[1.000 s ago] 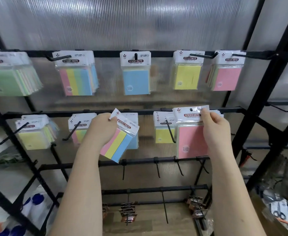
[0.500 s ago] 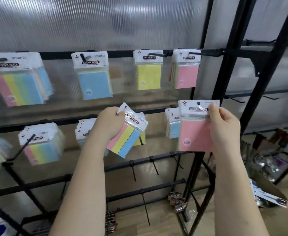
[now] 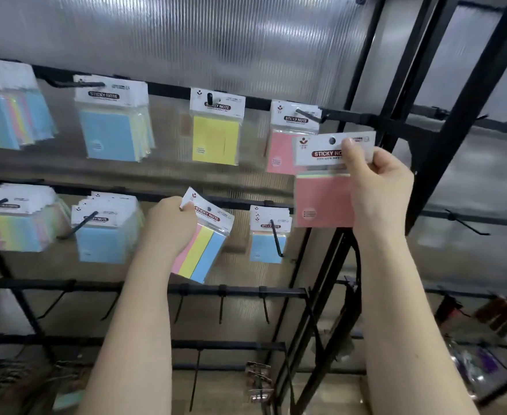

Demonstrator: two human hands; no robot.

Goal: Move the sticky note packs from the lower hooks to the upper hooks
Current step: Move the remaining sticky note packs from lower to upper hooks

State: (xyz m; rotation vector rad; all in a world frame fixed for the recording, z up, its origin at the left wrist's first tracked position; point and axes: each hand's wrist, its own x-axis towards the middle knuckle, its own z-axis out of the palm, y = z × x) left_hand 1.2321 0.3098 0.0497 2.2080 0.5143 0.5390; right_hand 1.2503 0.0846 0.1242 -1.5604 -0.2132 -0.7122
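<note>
The right hand (image 3: 376,187) pinches the white top card of a pink pack (image 3: 324,200), held up just beside the pink packs (image 3: 282,151) that hang on the upper hook (image 3: 307,114); its card reads "STICKY NO" before the thumb hides the rest. The left hand (image 3: 171,223) grips a tilted striped pack (image 3: 204,250) of pink, yellow and blue, in front of the lower bar (image 3: 240,202), and its card says "STICKY NOTE". The yellow pack (image 3: 215,139) and blue packs (image 3: 113,133) on the top row also say "STICKY NOTE", and the small print under it is too blurry to read.
</note>
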